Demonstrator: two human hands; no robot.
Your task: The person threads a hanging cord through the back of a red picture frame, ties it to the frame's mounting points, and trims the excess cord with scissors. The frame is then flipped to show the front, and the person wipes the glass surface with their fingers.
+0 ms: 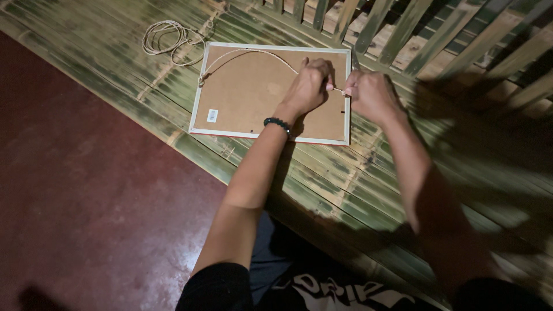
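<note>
We are pinching a thin string (253, 53) with both hands at the right edge of a picture frame (271, 92). Our left hand (309, 86) is curled tight around the string, and our right hand (371, 95) is squeezing its end just beside it, so both grips are clenched on the string. The two hands are almost touching.

The string is looking soft, light and floppy, so we are thinking it will bend any way and may slip through loose fingers. Holding it close to the end seems best.

From our grip the string is arching left across the brown back of the frame to its far left corner. The frame is lying flat, face down, on the bamboo bench (357, 190); it looks stiff and light. A loose coil of cord (170, 39) is lying further left.
</note>
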